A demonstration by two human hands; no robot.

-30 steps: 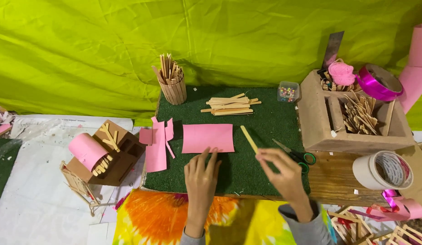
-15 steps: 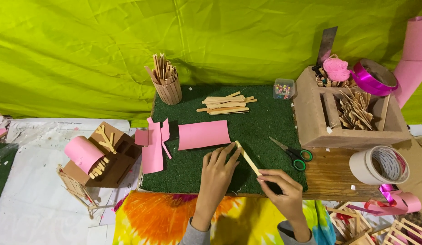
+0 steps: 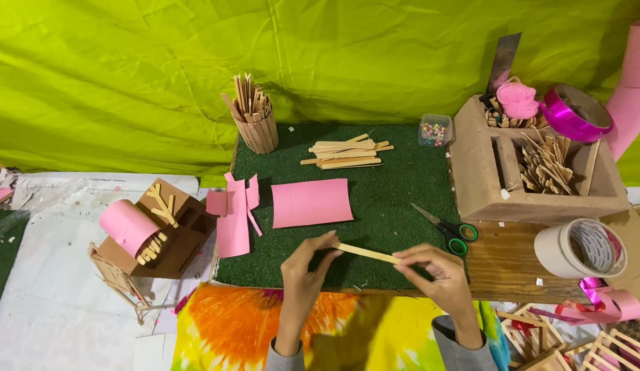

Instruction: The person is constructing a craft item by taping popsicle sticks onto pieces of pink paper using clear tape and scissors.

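A thin, pale wooden stick [image 3: 365, 253] is lifted just above the green turf mat [image 3: 402, 192], lying nearly level, tilted slightly down to the right, over the mat's front edge.

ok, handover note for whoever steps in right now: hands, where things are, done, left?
Left hand pinches one end of a wooden stick; right hand pinches the other. The stick is held level just above the front of the green mat.
On the mat: pink sheet, stick pile, scissors at its right edge. Pink offcuts lie at the left edge.
Done: stick picked up, paper already cut.
Left: stick not yet placed on anything.
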